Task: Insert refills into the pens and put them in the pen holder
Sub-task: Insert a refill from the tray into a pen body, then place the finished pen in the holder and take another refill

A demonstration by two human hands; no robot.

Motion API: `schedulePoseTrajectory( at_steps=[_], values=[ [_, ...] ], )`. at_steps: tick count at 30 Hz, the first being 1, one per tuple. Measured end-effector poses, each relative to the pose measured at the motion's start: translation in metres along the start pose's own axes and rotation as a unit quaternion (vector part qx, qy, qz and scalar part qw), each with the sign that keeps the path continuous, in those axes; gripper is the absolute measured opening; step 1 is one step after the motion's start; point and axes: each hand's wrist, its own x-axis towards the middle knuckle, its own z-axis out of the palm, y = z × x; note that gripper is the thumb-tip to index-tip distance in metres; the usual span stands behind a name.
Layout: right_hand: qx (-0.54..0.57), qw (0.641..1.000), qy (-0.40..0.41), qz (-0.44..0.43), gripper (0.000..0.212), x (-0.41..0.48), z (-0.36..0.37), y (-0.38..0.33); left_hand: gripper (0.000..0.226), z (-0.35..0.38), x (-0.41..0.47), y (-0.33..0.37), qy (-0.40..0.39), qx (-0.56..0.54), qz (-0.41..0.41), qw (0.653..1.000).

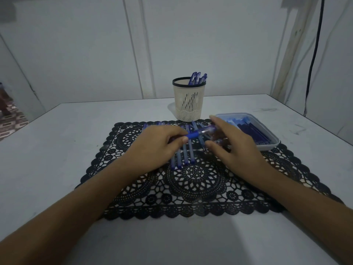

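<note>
A: Two bare hands over the black lace-pattern placemat (196,180) on the white table (57,150). No readable writing or brand anywhere.

B: Grip state?

A: Left hand (152,148) pinches the blue translucent pen (198,133) at its dark grip end, thumb and fingers closed on it. Right hand (235,142) has fingers spread around the pen's clear end; contact is blurred, cannot tell if it grips.

B: Other parts?

A: Loose blue pen barrels (183,155) lie in a row on the placemat, partly hidden under both hands. Cream perforated pen holder with dark rim (189,104) stands behind, several blue pens (197,78) upright inside. Pale blue rectangular tray (271,144) of blue refills (254,131) sits just right of the right hand.
</note>
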Motion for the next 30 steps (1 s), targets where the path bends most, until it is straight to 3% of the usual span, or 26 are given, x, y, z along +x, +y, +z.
schedulePoseTrajectory(
  at_steps=[3,7,12,16,20,23,26,30],
  values=[
    [-0.033,0.996,-0.068,0.042,0.058,-0.008,0.003,0.0,0.022,-0.014,0.003,-0.004,0.057,0.008,-0.065,0.996],
    [-0.141,0.973,-0.178,0.026,0.056,-0.012,0.01,0.002,0.012,-0.037,0.03,-0.006,0.144,-0.101,-0.162,0.971],
    [-0.157,0.965,-0.209,0.025,0.049,-0.011,0.01,0.004,0.012,-0.067,0.105,-0.002,0.219,-0.254,-0.173,0.926],
    [-0.153,0.965,-0.211,0.026,0.047,-0.011,0.01,0.006,0.006,-0.068,0.162,-0.006,0.273,-0.283,-0.17,0.904],
    [-0.144,0.965,-0.217,0.027,0.047,-0.01,0.008,0.006,0.004,-0.04,0.186,-0.016,0.214,-0.202,-0.212,0.932],
    [-0.138,0.967,-0.215,0.02,0.047,-0.01,0.007,0.006,0.022,-0.014,0.184,-0.027,0.146,-0.128,-0.259,0.946],
    [-0.133,0.967,-0.217,0.02,0.047,-0.01,0.006,0.006,0.013,0.003,0.176,-0.03,0.108,-0.083,-0.271,0.953],
    [-0.136,0.965,-0.223,0.02,0.047,-0.01,0.007,0.006,0.026,0.0,0.165,-0.029,0.142,-0.118,-0.221,0.958]
  ],
)
